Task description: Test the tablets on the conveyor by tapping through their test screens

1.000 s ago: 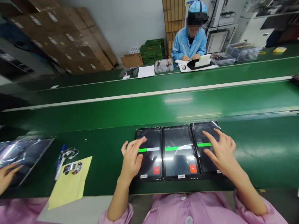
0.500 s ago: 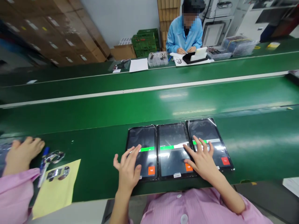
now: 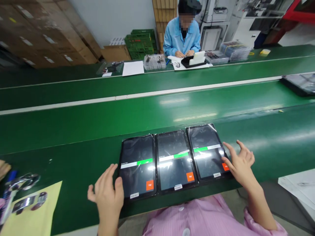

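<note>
Green conveyor belt runs across the frame. On its near lane, just ahead of the person's pink striped smock, three black tablets in clear plastic film lie side by side, their edges almost touching. The left tablet, middle tablet and right tablet each show a green-and-white bar across the screen and an orange Fail button low on the right.

The left hand sits at the lower left edge of the left tablet, fingers spread and gently curved, with nothing in its grasp. The right hand is open too, fanned wide and holding nothing, its fingertips over the right tablet's lower right corner, beside the Fail button. Whether they touch the film cannot be told.

At the lower left of the frame, a yellow paper sheet carries shiny metal pieces, with a blue-capped pen near them. Across the belt, at upper centre, a co-worker in a blue smock works over a black tray, near a clear parts tray, green crates and cardboard boxes. Another tablet lies at the far right of the belt.
</note>
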Demonstrator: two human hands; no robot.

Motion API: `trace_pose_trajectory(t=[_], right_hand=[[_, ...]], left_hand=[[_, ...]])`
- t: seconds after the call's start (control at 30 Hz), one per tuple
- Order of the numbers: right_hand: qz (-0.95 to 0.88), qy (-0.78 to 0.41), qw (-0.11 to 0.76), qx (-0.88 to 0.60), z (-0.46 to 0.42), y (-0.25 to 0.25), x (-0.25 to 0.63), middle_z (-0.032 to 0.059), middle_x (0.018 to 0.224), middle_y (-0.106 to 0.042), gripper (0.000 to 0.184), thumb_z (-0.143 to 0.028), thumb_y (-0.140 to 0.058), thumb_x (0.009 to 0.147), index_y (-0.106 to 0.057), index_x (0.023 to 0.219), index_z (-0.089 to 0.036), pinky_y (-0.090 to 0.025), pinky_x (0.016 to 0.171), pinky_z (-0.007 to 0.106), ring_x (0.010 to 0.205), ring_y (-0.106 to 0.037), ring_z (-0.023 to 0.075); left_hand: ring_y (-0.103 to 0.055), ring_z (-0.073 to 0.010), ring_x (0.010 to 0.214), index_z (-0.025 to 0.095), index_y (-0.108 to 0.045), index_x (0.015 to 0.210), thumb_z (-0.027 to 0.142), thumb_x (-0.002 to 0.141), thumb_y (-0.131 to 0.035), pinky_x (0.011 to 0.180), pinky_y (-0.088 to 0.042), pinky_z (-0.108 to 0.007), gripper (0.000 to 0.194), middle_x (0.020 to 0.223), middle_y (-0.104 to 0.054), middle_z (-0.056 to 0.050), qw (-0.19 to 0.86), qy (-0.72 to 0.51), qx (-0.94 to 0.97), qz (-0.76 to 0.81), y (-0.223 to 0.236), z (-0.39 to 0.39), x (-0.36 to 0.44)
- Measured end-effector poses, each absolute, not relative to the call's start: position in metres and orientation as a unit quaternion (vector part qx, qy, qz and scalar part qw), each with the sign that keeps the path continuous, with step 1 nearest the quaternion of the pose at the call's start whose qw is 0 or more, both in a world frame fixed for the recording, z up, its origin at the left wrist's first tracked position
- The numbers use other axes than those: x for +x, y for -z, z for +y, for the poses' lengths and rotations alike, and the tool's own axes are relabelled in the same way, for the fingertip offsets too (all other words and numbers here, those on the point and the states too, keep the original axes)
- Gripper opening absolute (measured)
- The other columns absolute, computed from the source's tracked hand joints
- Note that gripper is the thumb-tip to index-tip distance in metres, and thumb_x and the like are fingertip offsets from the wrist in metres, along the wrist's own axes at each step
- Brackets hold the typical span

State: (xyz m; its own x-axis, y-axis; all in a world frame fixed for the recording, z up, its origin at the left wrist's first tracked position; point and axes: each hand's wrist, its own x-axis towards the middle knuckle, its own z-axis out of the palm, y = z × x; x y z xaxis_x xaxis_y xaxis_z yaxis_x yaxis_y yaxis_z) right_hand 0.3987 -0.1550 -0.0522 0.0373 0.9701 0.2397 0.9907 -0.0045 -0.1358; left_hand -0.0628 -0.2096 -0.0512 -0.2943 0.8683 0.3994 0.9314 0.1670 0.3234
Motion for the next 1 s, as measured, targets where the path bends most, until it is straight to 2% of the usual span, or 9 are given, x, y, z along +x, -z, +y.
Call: trace_pose_trajectory(t=[0.1,0.17,0.23,0.33,0.43,0.5,0.6,0.83,1.0], right_hand=[[-0.658,0.001,0.194,-0.728,-0.152,0.056,0.412,0.0188,0.135,-0.042,0.057,-0.059,-0.030,0.097,-0.053,0.131,-0.020,-0.034,0.098,0.068,0.120,-0.042,0.0389],[-0.650,-0.080,0.239,-0.717,-0.143,0.061,0.421,0.0175,0.125,-0.053,0.057,-0.061,-0.034,0.094,-0.054,0.128,-0.019,-0.039,0.097,0.063,0.115,-0.048,0.0364],[-0.634,-0.195,0.299,-0.686,-0.127,0.068,0.427,0.0155,0.115,-0.060,0.056,-0.061,-0.040,0.091,-0.055,0.125,-0.018,-0.046,0.093,0.054,0.105,-0.056,0.0318],[-0.579,-0.340,0.387,-0.632,-0.093,0.076,0.427,0.0110,0.100,-0.065,0.058,-0.062,-0.049,0.086,-0.060,0.121,-0.017,-0.052,0.082,0.041,0.087,-0.062,0.0247],[-0.517,-0.382,0.447,-0.622,-0.063,0.082,0.416,0.0078,0.085,-0.066,0.059,-0.062,-0.057,0.078,-0.068,0.111,-0.015,-0.052,0.072,0.036,0.074,-0.060,0.0216],[-0.488,-0.377,0.475,-0.628,-0.054,0.085,0.407,0.0086,0.086,-0.068,0.058,-0.060,-0.063,0.073,-0.070,0.107,-0.014,-0.051,0.073,0.036,0.076,-0.061,0.0225],[-0.464,-0.370,0.505,-0.626,-0.055,0.091,0.401,0.0115,0.098,-0.070,0.057,-0.058,-0.068,0.068,-0.070,0.104,-0.014,-0.052,0.078,0.039,0.086,-0.063,0.0260],[-0.417,-0.345,0.531,-0.652,-0.064,0.095,0.399,0.0104,0.079,-0.069,0.052,-0.063,-0.074,0.060,-0.069,0.080,-0.016,-0.053,0.070,0.038,0.074,-0.064,0.0253],[-0.417,-0.341,0.526,-0.658,-0.064,0.089,0.398,0.0097,0.077,-0.069,0.050,-0.062,-0.075,0.059,-0.068,0.077,-0.016,-0.053,0.070,0.037,0.073,-0.063,0.0245]], left_hand=[[-0.054,-0.0352,0.122,0.027,-0.048,0.140,0.043,0.098,-0.033,0.103,-0.036,-0.060,0.048,0.133,-0.059,-0.014,0.028,0.258,-0.552,-0.793,0.057,-0.214,-0.084],[-0.057,-0.0334,0.118,0.026,-0.051,0.138,0.044,0.098,-0.033,0.097,-0.046,-0.053,0.047,0.127,-0.062,-0.014,-0.003,0.252,-0.543,-0.801,0.062,-0.215,-0.100],[-0.059,-0.0326,0.115,0.024,-0.054,0.135,0.047,0.097,-0.035,0.095,-0.049,-0.050,0.049,0.125,-0.063,-0.014,-0.025,0.235,-0.552,-0.800,0.063,-0.210,-0.112],[-0.054,-0.0356,0.123,0.020,-0.058,0.132,0.053,0.095,-0.034,0.103,-0.044,-0.055,0.055,0.134,-0.058,-0.017,-0.050,0.166,-0.605,-0.777,0.055,-0.183,-0.108],[-0.042,-0.0378,0.136,0.024,-0.055,0.137,0.049,0.096,-0.033,0.108,-0.031,-0.067,0.052,0.147,-0.046,-0.017,-0.080,0.069,-0.651,-0.752,0.036,-0.138,-0.080],[-0.032,-0.0391,0.142,0.026,-0.049,0.142,0.045,0.096,-0.036,0.108,-0.021,-0.074,0.051,0.154,-0.037,-0.017,-0.076,0.022,-0.674,-0.734,0.025,-0.108,-0.055],[-0.024,-0.0389,0.146,0.025,-0.043,0.146,0.044,0.095,-0.043,0.109,-0.010,-0.076,0.054,0.157,-0.030,-0.018,-0.055,-0.026,-0.724,-0.687,0.016,-0.075,-0.025],[-0.043,-0.0396,0.134,0.025,-0.048,0.137,0.052,0.089,-0.049,0.101,-0.001,-0.083,0.055,0.139,-0.054,-0.021,-0.106,-0.094,-0.726,-0.673,0.005,-0.054,-0.012],[-0.041,-0.0457,0.134,0.022,-0.047,0.136,0.053,0.081,-0.055,0.099,-0.008,-0.083,0.064,0.140,-0.050,-0.028,-0.098,-0.136,-0.705,-0.689,-0.001,-0.055,-0.006]])
